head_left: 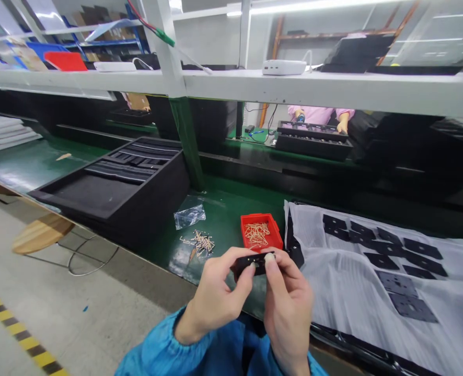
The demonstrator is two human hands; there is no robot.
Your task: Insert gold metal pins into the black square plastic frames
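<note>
Between my two hands is a small black part (259, 264), flat and plate-like, held just in front of the red bin. My left hand (219, 290) grips its left end, the thumb pressed on its near face. At the right end, my right hand (288, 297) pinches it between thumb and fingers. Whether a smaller piece sits under my fingertips is hidden. The red bin (277, 241) holds many thin, gold-coloured pieces (256, 233). Left of it, a loose pile of similar pieces with dark ends (200, 243) lies on the green bench (227, 203).
A clear plastic bag (189, 216) lies behind the pile. At left stands a black foam tray (153, 193) with long dark parts. On the right, white foam sheeting (333, 292) carries several black plates (396, 282). Across the bench, a person in pink sleeves (320, 114) works.
</note>
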